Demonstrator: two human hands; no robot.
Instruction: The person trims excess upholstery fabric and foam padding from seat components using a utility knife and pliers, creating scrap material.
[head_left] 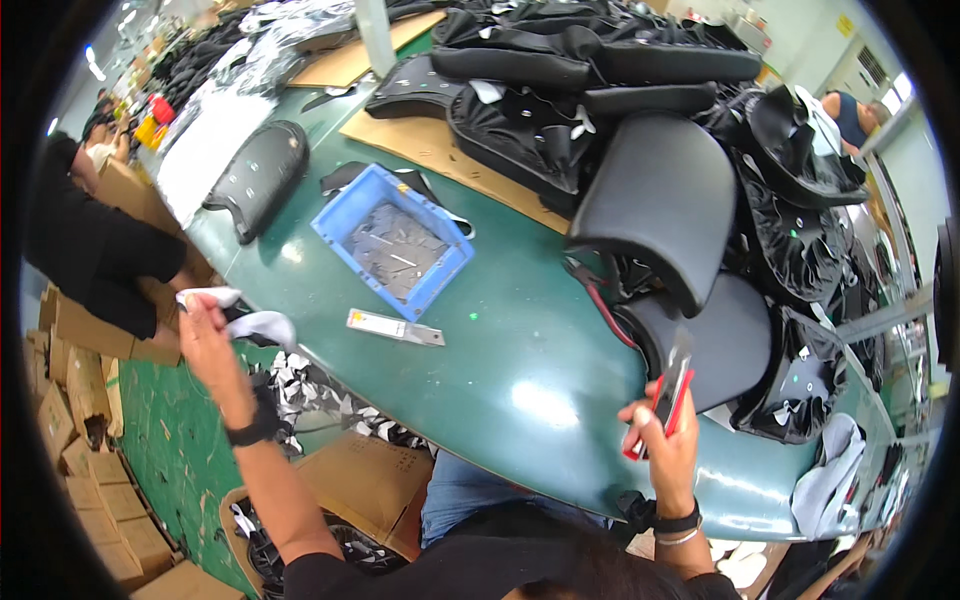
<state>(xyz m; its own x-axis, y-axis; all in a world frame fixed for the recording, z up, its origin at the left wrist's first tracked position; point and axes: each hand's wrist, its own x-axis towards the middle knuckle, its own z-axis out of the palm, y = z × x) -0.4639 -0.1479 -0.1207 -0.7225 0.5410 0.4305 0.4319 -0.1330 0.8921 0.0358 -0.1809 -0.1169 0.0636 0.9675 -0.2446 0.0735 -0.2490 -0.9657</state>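
Observation:
My left hand (pixel 205 335) is raised off the left edge of the green table (pixel 520 340) and is closed on a strip of white and black material (pixel 250 318). My right hand (pixel 665 435) grips a red-handled cutting tool (pixel 672 395), its tip against the edge of a black padded seat cushion (pixel 725 340). A second black cushion (pixel 660 200) rests on top of that one. A metal knife-like tool (pixel 395 327) lies on the table between my hands.
A blue plastic bin (pixel 340 225) with small metal parts stands mid-table. Black seat shells and covers (pixel 560 90) are piled at the back and right. Cardboard sheets (pixel 440 150) lie under them. A person in black (pixel 90 240) stands at left; cardboard boxes (pixel 80 440) line the floor.

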